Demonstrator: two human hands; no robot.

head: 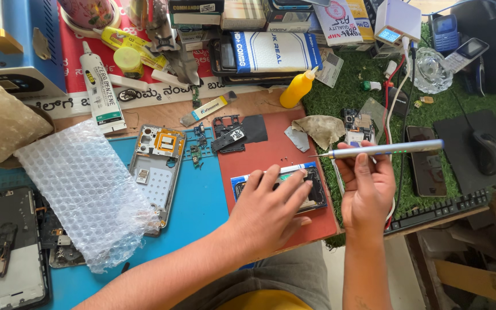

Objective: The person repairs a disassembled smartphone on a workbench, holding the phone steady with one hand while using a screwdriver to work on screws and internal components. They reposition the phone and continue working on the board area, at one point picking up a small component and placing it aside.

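Note:
An opened phone (pixel 317 192) with a blue-edged body lies on a red mat (pixel 276 152), mostly under my left hand (pixel 268 209), which rests flat on it with fingers spread. My right hand (pixel 367 192) holds a slim grey electric screwdriver (pixel 386 149) level, its thin tip pointing left, just above the phone's right end. A separate phone frame (pixel 156 166) with an orange part lies on the blue mat (pixel 202 201) to the left.
Bubble wrap (pixel 87 189) covers the left of the blue mat, beside another dismantled phone (pixel 7 247). A yellow squeeze bottle (pixel 297 89), glue tubes, boxes, a rag (pixel 322 129), a dark phone (pixel 426 161), a mouse (pixel 489 152) and a keyboard (pixel 437 212) surround the work spot.

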